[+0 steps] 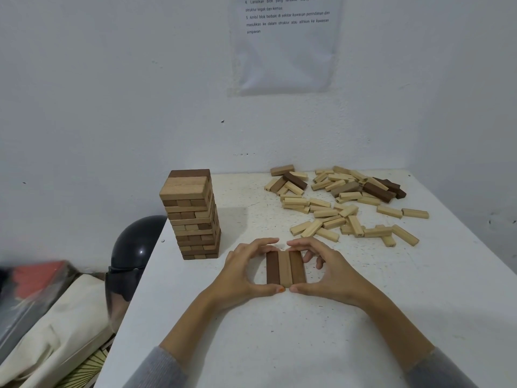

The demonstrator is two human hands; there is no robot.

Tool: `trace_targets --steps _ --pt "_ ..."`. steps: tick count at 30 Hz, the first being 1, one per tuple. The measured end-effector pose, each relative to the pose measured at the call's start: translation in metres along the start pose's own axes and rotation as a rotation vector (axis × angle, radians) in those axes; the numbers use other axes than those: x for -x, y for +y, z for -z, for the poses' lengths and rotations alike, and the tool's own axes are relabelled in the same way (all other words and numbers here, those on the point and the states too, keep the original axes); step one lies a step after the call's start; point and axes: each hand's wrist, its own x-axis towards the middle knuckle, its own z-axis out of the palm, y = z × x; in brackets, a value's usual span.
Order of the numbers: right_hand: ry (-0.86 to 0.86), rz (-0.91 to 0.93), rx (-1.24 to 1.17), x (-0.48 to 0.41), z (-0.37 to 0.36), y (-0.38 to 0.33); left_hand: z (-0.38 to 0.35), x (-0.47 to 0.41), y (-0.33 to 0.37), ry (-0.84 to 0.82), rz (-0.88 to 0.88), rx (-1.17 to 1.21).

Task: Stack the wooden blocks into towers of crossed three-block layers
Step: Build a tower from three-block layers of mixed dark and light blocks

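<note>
Head view. A new layer (285, 264) of three blocks lies flat on the table (251, 345) at front centre, the blocks side by side and touching, long axes running away from the viewer: dark, pale, reddish-brown from left to right. The left hand (240, 273) and right hand (331, 271) frame it from either side. Both are curled around it, with thumbs (270, 288) set against the near ends and forefingers (265, 242) arched over the far ends, so the layer is pinched lengthwise rather than lifted. The pale middle block (286, 280) appears to stand slightly proud at the near end, so the step in hand is judged to be squaring the ends. A finished tower (193, 214) of crossed layers stands near the table's left edge, well apart from the layer. The loose pile (347, 203) lies scattered at right rear. The blocks are judged light, rigid and smooth-faced: they will not deform, but will slide on each other and on the table under a sideways nudge. A single block is best taken across its long side faces, near mid-length, and a whole layer by pressing its outer long faces together. A dark helmet (134, 247) sits beyond the left edge. A printed sheet (285, 46) hangs on the wall.
</note>
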Motion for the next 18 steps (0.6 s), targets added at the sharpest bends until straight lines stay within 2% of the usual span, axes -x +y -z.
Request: trace_targets --steps 18 --pt "0.013 0.044 0.013 0.0014 -0.0012 -0.0005 -0.0006 0.0007 0.0003 0.012 0.016 0.001"
